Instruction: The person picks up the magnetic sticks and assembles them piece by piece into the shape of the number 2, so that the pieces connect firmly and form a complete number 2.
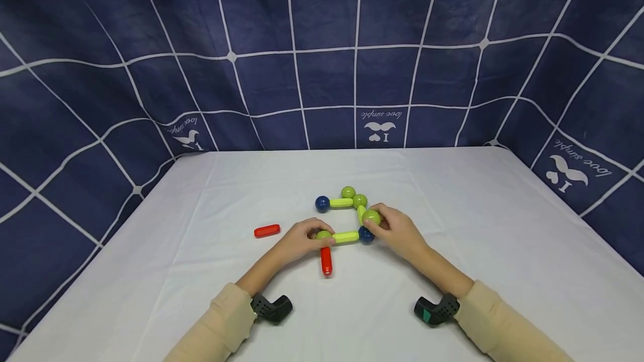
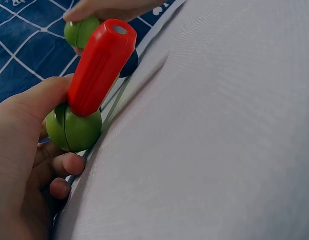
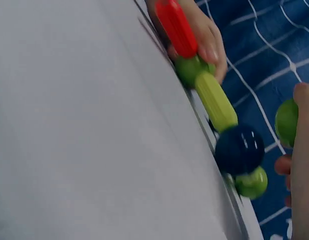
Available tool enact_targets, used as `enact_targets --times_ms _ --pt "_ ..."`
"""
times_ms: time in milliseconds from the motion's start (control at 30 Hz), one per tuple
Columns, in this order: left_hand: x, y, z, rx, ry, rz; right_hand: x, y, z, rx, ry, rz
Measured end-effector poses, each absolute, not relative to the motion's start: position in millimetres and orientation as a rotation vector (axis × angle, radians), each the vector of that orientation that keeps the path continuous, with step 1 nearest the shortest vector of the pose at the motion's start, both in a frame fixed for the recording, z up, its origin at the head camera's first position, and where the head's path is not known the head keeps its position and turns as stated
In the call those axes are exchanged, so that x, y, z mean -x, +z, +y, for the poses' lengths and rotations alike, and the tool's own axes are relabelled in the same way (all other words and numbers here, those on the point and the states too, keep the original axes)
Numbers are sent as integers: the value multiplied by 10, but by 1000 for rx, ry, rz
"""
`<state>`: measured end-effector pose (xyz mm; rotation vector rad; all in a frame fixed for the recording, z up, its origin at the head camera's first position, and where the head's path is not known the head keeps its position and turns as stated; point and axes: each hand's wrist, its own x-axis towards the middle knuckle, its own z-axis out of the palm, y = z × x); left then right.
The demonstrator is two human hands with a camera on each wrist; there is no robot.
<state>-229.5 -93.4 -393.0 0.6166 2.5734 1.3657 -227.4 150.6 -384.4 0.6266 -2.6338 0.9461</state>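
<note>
With fingers and thumb, my left hand [image 1: 302,238] grips a green ball [image 2: 74,127]. From that ball a red rod [image 1: 326,261] sticks out towards me, and a yellow-green rod [image 1: 346,237] runs right to a dark blue ball [image 1: 367,234]. My right hand [image 1: 399,230] pinches another green ball [image 1: 371,217] above the blue one; a gap between these two shows in the right wrist view. Behind, a second yellow-green rod [image 1: 360,214] leads towards a green ball [image 1: 359,200], its near end partly hidden. A further rod [image 1: 341,203] reaches a second blue ball [image 1: 322,204].
Another green ball [image 1: 348,192] sits at the back of the chain. To the left, a loose red rod [image 1: 266,230] lies on the white tablecloth [image 1: 211,289]. A dark blue checked curtain [image 1: 322,77] surrounds the table's back and sides.
</note>
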Motion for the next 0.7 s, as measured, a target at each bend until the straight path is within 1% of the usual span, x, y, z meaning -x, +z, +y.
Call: enact_targets --times_ms 200,533,700 --pt "2103 -3627 -890 -626 1345 2572 2065 -3832 1356 -1005 713 -2517" --pt "2090 -3628 -893 -639 1339 2588 1839 -3873 1152 -1513 668 -2479" --pt "2095 -3619 -899 -641 1347 2586 1794 -3908 1078 -1625 589 -2400"
